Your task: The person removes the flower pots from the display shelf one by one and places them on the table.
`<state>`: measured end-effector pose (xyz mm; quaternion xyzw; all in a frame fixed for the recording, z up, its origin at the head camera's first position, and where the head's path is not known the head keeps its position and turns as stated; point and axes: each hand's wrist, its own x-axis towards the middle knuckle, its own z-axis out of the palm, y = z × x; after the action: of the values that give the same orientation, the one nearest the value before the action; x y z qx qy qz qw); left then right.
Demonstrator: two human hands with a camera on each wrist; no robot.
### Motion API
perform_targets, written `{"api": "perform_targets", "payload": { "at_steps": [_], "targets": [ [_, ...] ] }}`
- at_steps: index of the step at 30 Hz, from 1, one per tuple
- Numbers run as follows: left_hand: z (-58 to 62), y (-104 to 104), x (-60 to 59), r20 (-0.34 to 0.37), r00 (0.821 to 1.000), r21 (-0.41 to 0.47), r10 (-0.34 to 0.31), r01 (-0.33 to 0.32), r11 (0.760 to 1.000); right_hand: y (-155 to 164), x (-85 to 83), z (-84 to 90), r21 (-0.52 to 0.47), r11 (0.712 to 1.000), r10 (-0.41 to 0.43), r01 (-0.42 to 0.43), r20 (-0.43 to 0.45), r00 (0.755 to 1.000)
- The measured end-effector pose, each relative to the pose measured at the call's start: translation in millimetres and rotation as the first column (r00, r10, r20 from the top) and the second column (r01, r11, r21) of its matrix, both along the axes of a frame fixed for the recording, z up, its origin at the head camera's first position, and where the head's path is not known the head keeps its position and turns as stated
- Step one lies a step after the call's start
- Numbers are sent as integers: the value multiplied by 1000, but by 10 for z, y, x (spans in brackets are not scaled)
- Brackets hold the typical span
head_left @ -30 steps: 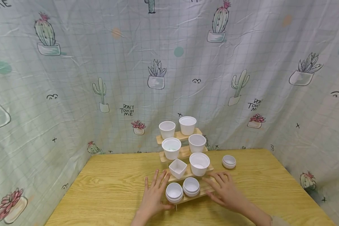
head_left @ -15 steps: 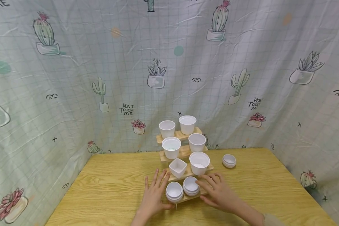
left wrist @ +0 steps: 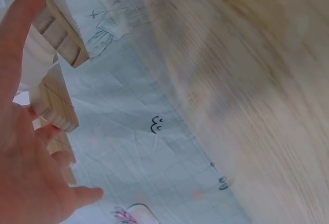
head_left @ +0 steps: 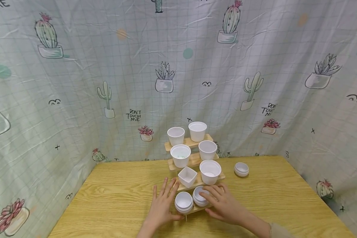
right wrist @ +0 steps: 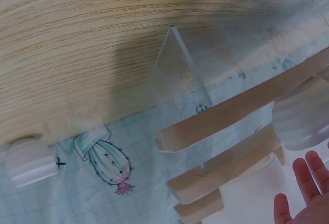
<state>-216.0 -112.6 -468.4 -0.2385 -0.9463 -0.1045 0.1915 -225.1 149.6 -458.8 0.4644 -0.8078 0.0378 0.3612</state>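
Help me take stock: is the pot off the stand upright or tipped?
Upright: in the head view, the stray pot sits on the table, its mouth facing up.

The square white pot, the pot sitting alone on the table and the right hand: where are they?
Square white pot (head_left: 187, 177), head view: its hollow inside.
Lone pot (head_left: 241, 169), head view: its open inside.
Right hand (head_left: 224, 205), head view: its back.

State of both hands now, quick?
Left hand: open, at the tiered stand's left end.
Right hand: at the front-right pot; can't tell whether gripping.
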Motion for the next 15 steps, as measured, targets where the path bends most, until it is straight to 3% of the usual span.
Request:
{"api": "perform_targets", "payload": {
  "at_steps": [10,15],
  "targets": [
    [-17,-7,-58,-54,997,-19,-48,47,999,-84,-13,19,13,1000,8,-8,12,1000],
    [14,5,-58,9,1000,-34,-23,24,999,-113,-11,38,28,1000,1,-2,43,999]
  ]
}}
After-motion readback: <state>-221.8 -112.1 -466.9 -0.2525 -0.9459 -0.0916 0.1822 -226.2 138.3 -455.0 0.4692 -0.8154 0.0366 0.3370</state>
